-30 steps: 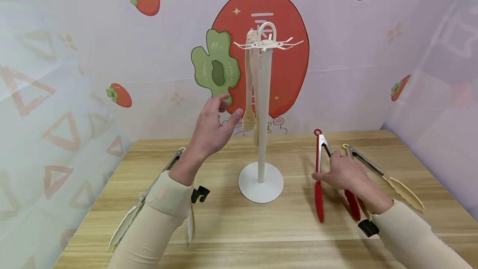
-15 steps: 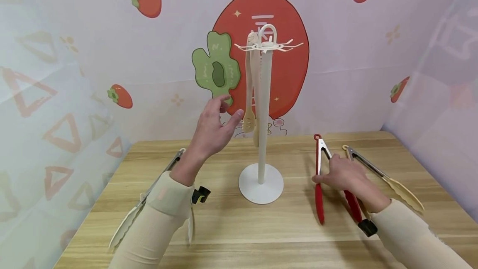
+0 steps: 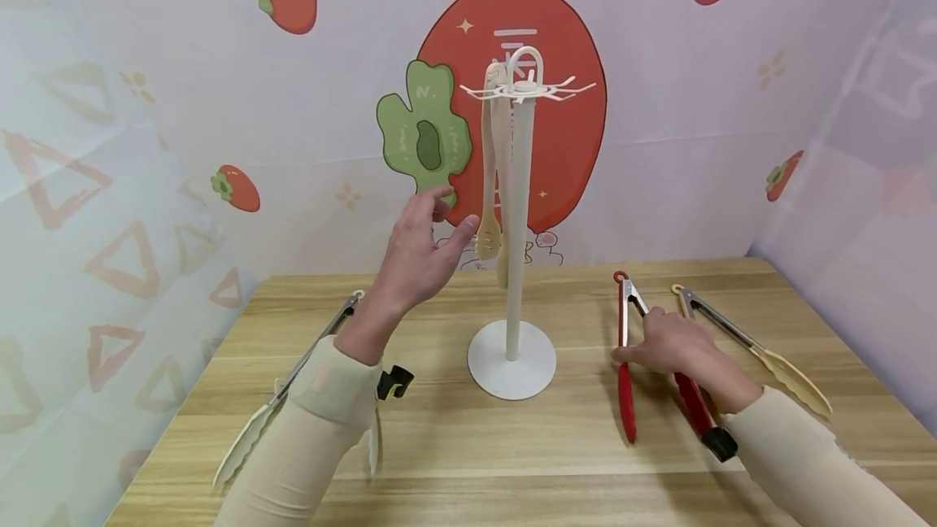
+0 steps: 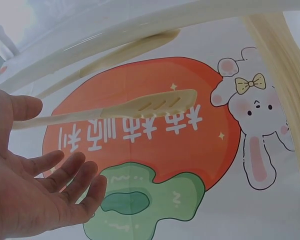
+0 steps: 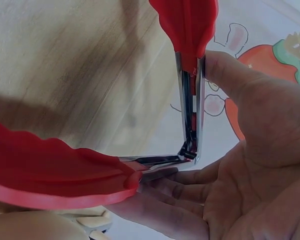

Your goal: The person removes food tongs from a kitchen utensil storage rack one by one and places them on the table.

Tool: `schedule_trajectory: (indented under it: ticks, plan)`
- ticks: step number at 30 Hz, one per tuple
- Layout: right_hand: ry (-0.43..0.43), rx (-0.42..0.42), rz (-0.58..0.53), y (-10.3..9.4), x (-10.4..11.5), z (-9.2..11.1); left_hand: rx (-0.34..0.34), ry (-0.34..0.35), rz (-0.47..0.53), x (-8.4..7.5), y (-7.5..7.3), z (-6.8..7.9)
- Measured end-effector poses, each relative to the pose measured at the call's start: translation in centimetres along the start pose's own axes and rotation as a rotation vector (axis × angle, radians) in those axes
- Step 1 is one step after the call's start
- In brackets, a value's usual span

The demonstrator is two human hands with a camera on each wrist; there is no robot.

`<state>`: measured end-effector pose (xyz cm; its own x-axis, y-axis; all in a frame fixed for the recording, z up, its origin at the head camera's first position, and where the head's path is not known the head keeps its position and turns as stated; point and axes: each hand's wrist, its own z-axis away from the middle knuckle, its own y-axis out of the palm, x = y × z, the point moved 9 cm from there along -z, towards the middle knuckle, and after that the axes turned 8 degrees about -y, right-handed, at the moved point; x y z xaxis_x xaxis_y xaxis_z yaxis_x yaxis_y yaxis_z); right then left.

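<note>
Step in hand, I'd judge: getting a proper grip on the red tongs [image 3: 624, 328], which are over on the R side of the table [image 3: 542, 454], to the R of the white stand [image 3: 517, 226]. My R hand [image 3: 673, 340] has them: thumb on one metal arm close to the red tip, fingers round the outside of the other arm, so it's clamped on tongs splayed wide in a V, ring end toward the back wall. Can't tell for sure if the tips rest on the table or hang a bit above it. Cream tongs [image 3: 783, 368] lie just beside, also spread, one arm mostly hidden behind my hand.

L hand [image 3: 420, 250] is up in the air L of the stand, holding nothing, thumb & fingers apart, right by the slotted spatula [image 3: 488, 242] hanging there; can't tell if the thumb brushes it. The two hands are well apart, stand btwn them. Pale tongs [image 3: 252, 437] lie on the L, partly under my sleeve.

Next move, IMO, calls for R hand to squeeze both red arms in evenly, w/o the far tip catching the cream pair, & L hand not bumping the spatula
</note>
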<state>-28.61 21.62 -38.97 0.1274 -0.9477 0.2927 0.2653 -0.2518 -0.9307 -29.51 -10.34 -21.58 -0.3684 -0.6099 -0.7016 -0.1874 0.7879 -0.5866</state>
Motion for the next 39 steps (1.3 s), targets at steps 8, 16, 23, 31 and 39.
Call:
schedule_trajectory:
  ticks: [8,16,23,31,39]
  plan:
    - [0.006,0.031,-0.006,0.6,-0.2,-0.3,0.002,0.002,0.005,-0.1,0.0,0.0]
    - [-0.013,0.051,0.001,1.1,-0.3,-0.5,0.001,-0.001,0.010,-0.1,0.1,-0.2]
    - [-0.011,0.067,0.014,1.4,-0.4,-0.6,-0.006,0.009,0.019,-0.4,0.0,-0.4]
    - [0.002,0.085,0.031,1.7,-0.8,-0.7,-0.006,0.036,0.048,-0.9,0.2,-0.6]
    - [-0.001,0.084,0.048,1.8,-0.6,-0.8,-0.001,0.049,0.066,-1.4,0.5,-1.1]
